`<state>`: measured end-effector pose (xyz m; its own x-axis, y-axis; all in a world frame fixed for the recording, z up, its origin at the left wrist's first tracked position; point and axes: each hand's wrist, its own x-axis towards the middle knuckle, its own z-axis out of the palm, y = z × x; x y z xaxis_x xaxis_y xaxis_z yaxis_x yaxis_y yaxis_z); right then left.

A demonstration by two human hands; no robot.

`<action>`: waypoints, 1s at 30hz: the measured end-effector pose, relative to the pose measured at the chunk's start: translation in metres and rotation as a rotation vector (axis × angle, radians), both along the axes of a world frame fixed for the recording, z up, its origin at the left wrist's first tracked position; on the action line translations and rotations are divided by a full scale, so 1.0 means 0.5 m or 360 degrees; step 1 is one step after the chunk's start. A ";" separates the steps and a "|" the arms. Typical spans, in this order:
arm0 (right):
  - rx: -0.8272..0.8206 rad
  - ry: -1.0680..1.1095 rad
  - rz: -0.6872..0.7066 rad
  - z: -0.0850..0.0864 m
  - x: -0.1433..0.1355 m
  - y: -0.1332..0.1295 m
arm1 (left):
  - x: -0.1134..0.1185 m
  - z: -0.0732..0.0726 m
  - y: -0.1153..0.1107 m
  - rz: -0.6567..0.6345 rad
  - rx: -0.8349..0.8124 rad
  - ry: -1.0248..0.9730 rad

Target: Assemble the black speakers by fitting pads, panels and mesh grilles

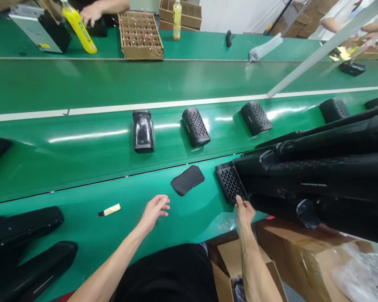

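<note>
A black perforated cover point(230, 181) with rows of slots lies at the right of the green bench, against long black casings. My right hand point(245, 210) pinches its near corner between thumb and fingers. My left hand point(155, 212) hovers over the bench with loosely bent fingers apart and nothing in them. Just beyond it to the right lies a small pile of thin black cut-out sheets point(188, 180). Further left rests a small tool with a pale yellow handle point(111, 209) and a dark tip, perhaps a brush.
Several black units stand along the green belt, one with a glossy front point(143, 131) and one slotted point(195, 127). Long black casings point(318, 172) crowd the right side, above open cardboard boxes point(236, 256). More black casings point(25, 226) lie left. Across the belt, a person's hand point(93, 12) shows.
</note>
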<state>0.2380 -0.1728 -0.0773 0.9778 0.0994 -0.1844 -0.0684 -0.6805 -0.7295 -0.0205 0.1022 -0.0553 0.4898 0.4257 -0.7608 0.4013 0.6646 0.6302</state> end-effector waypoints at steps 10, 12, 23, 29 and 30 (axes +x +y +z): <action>-0.0030 0.0982 0.1086 0.018 -0.155 0.112 | -0.062 -0.023 -0.010 -0.0164 0.0613 0.0147; -0.0087 0.0967 0.1200 -0.006 -0.163 0.170 | -0.083 -0.044 -0.005 -0.0301 0.0880 0.0342; -0.0574 0.0750 0.1540 -0.050 -0.071 0.260 | -0.046 -0.043 0.016 -0.0792 0.1327 0.0695; -0.0385 0.0354 0.1404 -0.056 -0.086 0.316 | 0.027 -0.024 0.036 -0.1167 0.1542 0.0802; -0.0366 0.0323 0.1382 -0.057 -0.086 0.325 | 0.042 -0.025 0.038 -0.1179 0.1592 0.0764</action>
<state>0.1948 -0.0105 -0.1058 0.5236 0.7231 -0.4504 0.4223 -0.6795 -0.5999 0.0006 0.1212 -0.0680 0.6198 0.6496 -0.4403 0.7824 -0.4677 0.4112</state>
